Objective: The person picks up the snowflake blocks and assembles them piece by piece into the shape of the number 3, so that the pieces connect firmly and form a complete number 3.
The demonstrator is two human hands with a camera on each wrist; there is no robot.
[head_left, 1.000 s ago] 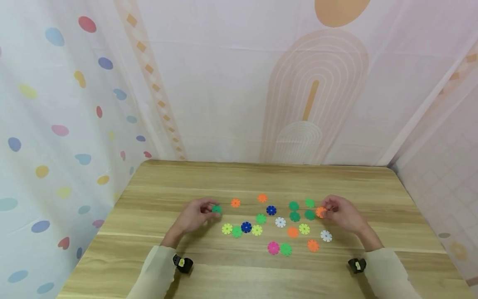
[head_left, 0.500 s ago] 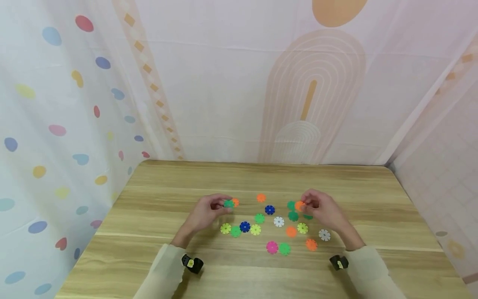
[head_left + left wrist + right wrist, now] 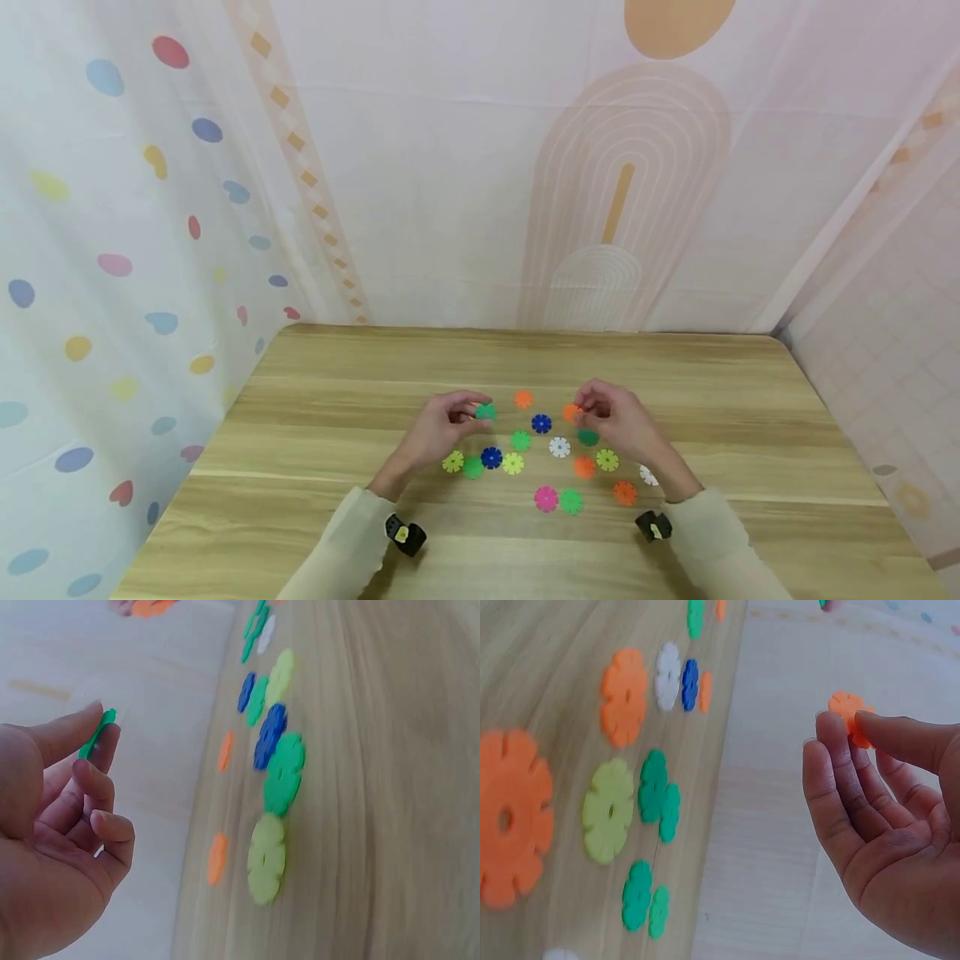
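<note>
Left hand pinches a green notched disc edge-on between thumb and fingertips, grip closed on its rim, held above the wooden worktop just left of the blue disc lying near the middle of the scattered pieces. Right hand likewise pinches an orange notched disc, a flat flower-shaped piece with slots cut round its edge, just right of that blue disc. Both held discs are apart, with a loose orange disc lying beyond the blue one.
</note>
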